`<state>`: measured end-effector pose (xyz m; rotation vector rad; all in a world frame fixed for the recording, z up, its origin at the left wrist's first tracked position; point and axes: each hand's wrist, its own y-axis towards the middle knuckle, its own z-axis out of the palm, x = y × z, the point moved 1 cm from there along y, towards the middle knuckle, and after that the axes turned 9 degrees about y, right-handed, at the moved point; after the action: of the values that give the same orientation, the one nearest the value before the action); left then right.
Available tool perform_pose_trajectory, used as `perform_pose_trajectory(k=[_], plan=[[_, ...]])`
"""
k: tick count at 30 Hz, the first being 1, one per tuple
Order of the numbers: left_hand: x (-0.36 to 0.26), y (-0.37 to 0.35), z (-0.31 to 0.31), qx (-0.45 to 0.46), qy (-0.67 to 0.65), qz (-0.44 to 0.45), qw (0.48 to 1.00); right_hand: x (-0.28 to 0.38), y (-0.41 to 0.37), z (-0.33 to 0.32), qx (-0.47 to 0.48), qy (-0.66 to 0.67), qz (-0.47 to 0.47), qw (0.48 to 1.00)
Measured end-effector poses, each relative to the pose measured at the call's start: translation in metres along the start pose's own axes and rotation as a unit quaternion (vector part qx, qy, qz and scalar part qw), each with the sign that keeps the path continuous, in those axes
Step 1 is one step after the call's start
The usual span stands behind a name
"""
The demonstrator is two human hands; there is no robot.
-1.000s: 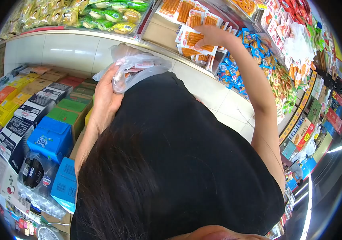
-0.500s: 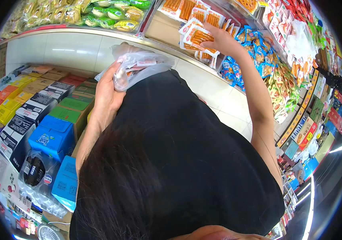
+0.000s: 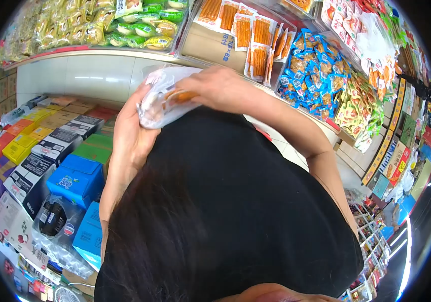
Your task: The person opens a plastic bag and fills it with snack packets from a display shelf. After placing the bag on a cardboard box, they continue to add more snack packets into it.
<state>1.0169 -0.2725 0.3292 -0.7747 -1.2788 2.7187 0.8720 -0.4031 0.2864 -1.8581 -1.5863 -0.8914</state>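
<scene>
"How are the hands occupied?"

"By the left hand, one side of a thin plastic bag is gripped, with the fingers bent round it. The right hand is curled nearly closed over the bag, and an orange packet appears to be pinched under its fingers (the thumb is not clearly seen, so the exact grip cannot be told)."

"Where is the packet placed, then?"

"It is found between the two hands, at the right part of the bag, just beyond the black shirt. Whether it is wholly inside or only at the opening cannot be told, as it is partly covered."

"How is this best handled?"

"In judgement, the bag should be kept steady and its mouth spread by the left hand. The packet should be guided end first, so that the film is not snagged by a corner, and the pinch kept light."

"Which way is it pointed?"

"Its visible strip is slanted across the view: one end is directed toward the left hand, the other is hidden beneath the right. The long axis is judged to be laid roughly from hand to hand."

"And farther out?"

"Similar stick packets are laid beside bare cardboard; blue packets are heaped to their right."
</scene>
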Motion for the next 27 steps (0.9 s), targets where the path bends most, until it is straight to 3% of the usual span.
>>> perform_pose_trajectory(k=[4,8,12,13,16,17,21,24,26,27], plan=[[-0.017,-0.019,-0.006,0.051,-0.068,0.0,0.996,0.021,0.01,0.001,-0.003,0.056,-0.004,0.998],[-0.026,-0.052,0.027,0.06,-0.053,0.044,0.996,0.028,0.011,0.001,-0.075,0.088,-0.053,0.992],[-0.034,-0.068,0.039,0.162,-0.164,0.015,0.973,0.039,0.009,0.004,-0.141,0.114,-0.07,0.981],[-0.035,-0.072,0.044,0.076,-0.088,0.054,0.992,0.038,0.01,0.009,-0.142,0.116,-0.056,0.982],[-0.038,-0.077,0.053,0.099,-0.079,0.07,0.989,0.041,0.012,0.013,-0.151,0.107,-0.04,0.982],[-0.041,-0.074,0.044,0.118,-0.15,0.052,0.98,0.043,0.012,0.013,-0.154,0.098,-0.038,0.983],[-0.05,-0.075,0.051,0.158,-0.119,0.063,0.978,0.041,0.001,-0.002,-0.15,0.148,-0.023,0.977],[-0.057,-0.081,0.055,0.187,-0.121,0.067,0.973,0.031,-0.019,-0.024,-0.143,0.118,-0.065,0.981],[-0.06,-0.084,0.056,0.224,-0.125,0.075,0.964,0.021,-0.036,-0.039,-0.258,0.069,-0.105,0.958],[-0.061,-0.087,0.061,0.177,-0.109,0.1,0.973,0.021,-0.04,-0.045,-0.259,0.068,-0.107,0.957]])
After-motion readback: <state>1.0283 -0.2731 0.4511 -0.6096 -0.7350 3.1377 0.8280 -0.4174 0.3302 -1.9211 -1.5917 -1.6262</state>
